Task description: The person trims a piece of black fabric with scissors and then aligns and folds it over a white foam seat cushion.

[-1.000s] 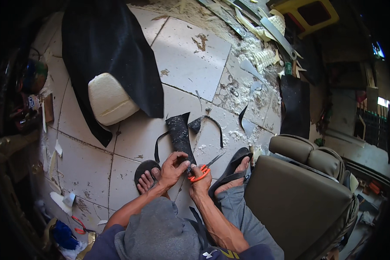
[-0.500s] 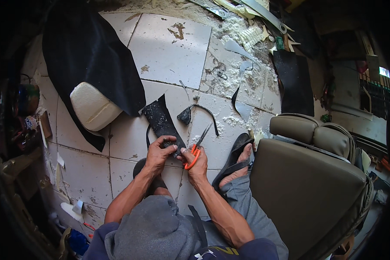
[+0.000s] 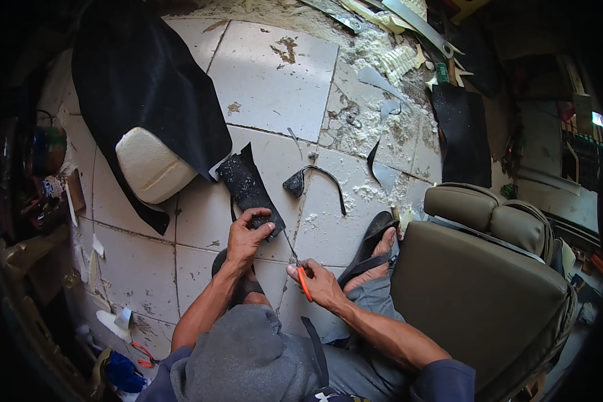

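My left hand (image 3: 246, 238) is closed on the lower end of a black strip of material (image 3: 246, 182) speckled with white crumbs, thumb on top. My right hand (image 3: 321, 285) is wrapped round the orange handles of scissors (image 3: 303, 281). Their blades point up and left, with the tip at the strip's lower right corner; whether they touch it I cannot tell. Just right of the strip, a curled black scrap (image 3: 293, 184) with a thin tail lies on the tiles.
A pale foam block (image 3: 153, 166) lies on a large black sheet (image 3: 157, 87) at far left. To the right stands a brown padded seat (image 3: 476, 288). Foam crumbs and offcuts (image 3: 398, 63) litter the far floor. Another red-handled tool (image 3: 141, 355) lies at lower left.
My right hand has moved away from my left, down and to the right. The scissors have swung from pointing up-right to pointing up-left at the strip. My left hand keeps its hold.
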Available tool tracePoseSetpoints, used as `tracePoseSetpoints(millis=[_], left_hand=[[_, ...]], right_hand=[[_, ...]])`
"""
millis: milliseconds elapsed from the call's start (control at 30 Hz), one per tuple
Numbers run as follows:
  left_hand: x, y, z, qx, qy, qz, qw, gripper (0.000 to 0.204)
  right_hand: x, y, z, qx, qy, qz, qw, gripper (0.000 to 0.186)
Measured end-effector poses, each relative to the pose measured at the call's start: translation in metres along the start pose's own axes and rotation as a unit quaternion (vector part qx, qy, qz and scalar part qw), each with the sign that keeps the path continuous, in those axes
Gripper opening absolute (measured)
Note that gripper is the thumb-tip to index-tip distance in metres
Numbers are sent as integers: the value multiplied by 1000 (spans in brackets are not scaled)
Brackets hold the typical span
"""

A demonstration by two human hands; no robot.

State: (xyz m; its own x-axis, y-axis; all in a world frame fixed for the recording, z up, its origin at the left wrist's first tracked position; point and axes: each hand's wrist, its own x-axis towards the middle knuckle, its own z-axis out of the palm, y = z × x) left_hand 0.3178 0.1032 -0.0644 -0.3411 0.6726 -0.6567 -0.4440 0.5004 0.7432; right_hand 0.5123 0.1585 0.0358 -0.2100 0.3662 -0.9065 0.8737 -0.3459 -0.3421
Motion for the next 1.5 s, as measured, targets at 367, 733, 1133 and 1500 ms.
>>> tracePoseSetpoints(millis=[367, 733, 1133, 1500], left_hand=[[-12, 5, -5, -69, -37, -53, 996, 43], [-12, 2, -5, -92, -43, -69, 992, 41], [-16, -10, -12, -93, -80, -81, 989, 35], [-21, -15, -14, -109, -99, -88, 985, 32]], right_hand=[[8, -8, 6, 23, 0, -26, 999, 69], [15, -1, 11, -4, 17, -52, 999, 65], [18, 0, 14, 5, 18, -39, 999, 59], [15, -8, 13, 26, 20, -40, 999, 61]])
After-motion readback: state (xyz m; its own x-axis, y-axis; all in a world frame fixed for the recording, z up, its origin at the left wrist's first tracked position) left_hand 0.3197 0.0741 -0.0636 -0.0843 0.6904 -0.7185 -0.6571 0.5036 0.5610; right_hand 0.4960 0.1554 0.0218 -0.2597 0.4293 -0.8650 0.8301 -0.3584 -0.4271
